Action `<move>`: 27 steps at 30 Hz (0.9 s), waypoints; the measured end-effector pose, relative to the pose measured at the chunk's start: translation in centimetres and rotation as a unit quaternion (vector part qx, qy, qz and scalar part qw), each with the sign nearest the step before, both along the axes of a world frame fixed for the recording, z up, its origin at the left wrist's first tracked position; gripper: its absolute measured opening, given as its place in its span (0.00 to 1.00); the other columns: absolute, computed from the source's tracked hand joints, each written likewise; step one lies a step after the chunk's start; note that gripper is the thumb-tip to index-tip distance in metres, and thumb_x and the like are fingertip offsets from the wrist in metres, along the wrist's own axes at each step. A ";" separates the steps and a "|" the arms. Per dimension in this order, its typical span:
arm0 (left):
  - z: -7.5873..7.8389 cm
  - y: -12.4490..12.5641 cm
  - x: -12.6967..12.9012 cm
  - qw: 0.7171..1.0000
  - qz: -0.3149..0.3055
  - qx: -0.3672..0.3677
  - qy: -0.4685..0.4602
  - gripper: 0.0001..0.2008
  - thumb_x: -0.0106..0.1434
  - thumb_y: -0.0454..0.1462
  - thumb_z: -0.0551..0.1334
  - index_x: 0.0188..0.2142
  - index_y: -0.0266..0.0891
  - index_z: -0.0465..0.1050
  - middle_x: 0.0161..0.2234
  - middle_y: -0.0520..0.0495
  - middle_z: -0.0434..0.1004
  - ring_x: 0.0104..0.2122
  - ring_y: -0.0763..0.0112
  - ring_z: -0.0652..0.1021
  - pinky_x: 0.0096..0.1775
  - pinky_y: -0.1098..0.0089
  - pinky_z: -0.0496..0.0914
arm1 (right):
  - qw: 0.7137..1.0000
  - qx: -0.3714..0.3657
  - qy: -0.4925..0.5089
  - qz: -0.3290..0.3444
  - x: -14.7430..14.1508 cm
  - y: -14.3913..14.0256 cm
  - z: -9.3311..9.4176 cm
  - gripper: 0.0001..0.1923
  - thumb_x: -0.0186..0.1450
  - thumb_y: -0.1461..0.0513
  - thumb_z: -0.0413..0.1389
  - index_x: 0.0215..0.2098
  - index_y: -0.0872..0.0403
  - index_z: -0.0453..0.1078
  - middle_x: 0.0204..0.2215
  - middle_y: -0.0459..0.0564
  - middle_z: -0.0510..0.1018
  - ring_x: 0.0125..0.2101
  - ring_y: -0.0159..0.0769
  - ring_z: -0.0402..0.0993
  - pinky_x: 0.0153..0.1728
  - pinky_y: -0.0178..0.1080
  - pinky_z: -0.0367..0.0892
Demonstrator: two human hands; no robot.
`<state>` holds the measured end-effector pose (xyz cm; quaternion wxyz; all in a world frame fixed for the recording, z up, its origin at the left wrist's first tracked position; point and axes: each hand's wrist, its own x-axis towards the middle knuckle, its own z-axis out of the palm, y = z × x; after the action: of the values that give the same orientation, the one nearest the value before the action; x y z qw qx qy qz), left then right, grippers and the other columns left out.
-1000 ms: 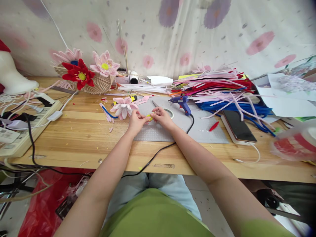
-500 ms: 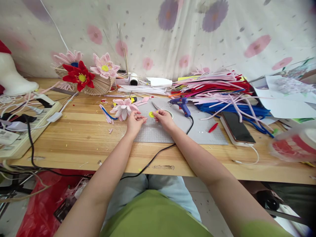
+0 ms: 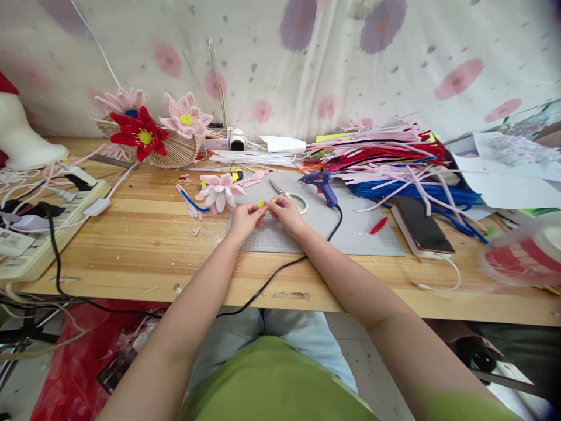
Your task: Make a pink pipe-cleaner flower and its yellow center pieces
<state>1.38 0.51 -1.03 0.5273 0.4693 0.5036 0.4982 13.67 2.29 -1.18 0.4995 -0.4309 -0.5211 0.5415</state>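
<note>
The small yellow fuzzy piece [image 3: 262, 204] sits right between both sets of fingertips, pinched from the left by the left hand [image 3: 242, 218] and from the right by the right hand [image 3: 286, 211], just over the grey cutting mat [image 3: 350, 234]. 1 pink pipe-cleaner flower [image 3: 219, 192] lies just left of it, silver scissors [image 3: 277, 188] just beyond, and the blue glue gun [image 3: 323, 185] further right.

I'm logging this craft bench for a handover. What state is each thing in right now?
left hand: pinching the yellow piece
right hand: pinching the yellow piece
yellow piece: held between both hands
glue gun: lying on the grey mat, corded
phone: screen dark, cable attached
pink flower: lying on the table
</note>
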 end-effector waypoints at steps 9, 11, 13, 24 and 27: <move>1.3 -0.3 0.0 0.997 -0.020 -0.079 0.000 0.23 0.44 0.52 0.66 0.21 0.32 0.67 0.18 0.50 0.69 0.17 0.78 0.71 0.20 0.75 0.68 | 0.998 -0.035 0.058 -0.007 0.2 -0.2 0.2 0.23 0.42 0.48 0.62 0.19 0.54 0.59 0.12 0.38 0.62 0.14 0.21 0.52 0.16 0.31 0.48; 1.8 -0.4 -0.1 0.996 -0.010 -0.088 -0.023 0.24 0.47 0.54 0.62 0.23 0.32 0.68 0.20 0.48 0.70 0.18 0.77 0.71 0.20 0.74 0.69 | 0.997 -0.040 0.062 -0.012 0.2 -0.2 0.2 0.23 0.42 0.48 0.62 0.20 0.54 0.59 0.12 0.38 0.62 0.13 0.21 0.52 0.16 0.31 0.47; 1.9 -0.4 -0.1 0.996 0.008 -0.080 -0.043 0.23 0.49 0.53 0.61 0.24 0.32 0.67 0.21 0.48 0.70 0.17 0.79 0.70 0.20 0.75 0.69 | 0.997 -0.041 0.059 -0.012 0.2 -0.2 0.2 0.22 0.43 0.48 0.62 0.20 0.54 0.59 0.12 0.38 0.63 0.14 0.21 0.53 0.16 0.31 0.47; 0.6 -0.1 -0.1 0.990 0.086 0.067 -0.092 0.16 0.55 0.46 0.60 0.25 0.39 0.54 0.13 0.62 0.55 0.11 0.84 0.59 0.18 0.78 0.66 | 1.000 -0.012 0.002 -0.001 0.1 -0.3 -0.1 0.22 0.45 0.46 0.60 0.20 0.54 0.59 0.13 0.38 0.62 0.14 0.22 0.52 0.17 0.31 0.48; 0.3 0.0 -0.1 0.992 0.091 0.045 -0.069 0.17 0.55 0.47 0.59 0.24 0.39 0.55 0.15 0.59 0.59 0.14 0.83 0.63 0.20 0.78 0.67 | 1.000 0.006 -0.028 0.000 0.0 -0.2 -0.4 0.22 0.46 0.45 0.59 0.20 0.54 0.59 0.13 0.39 0.62 0.15 0.22 0.52 0.18 0.32 0.48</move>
<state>1.32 0.51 -0.72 0.4917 0.4092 0.4835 0.5975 13.71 2.09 -1.56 0.4871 -0.4426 -0.5384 0.5263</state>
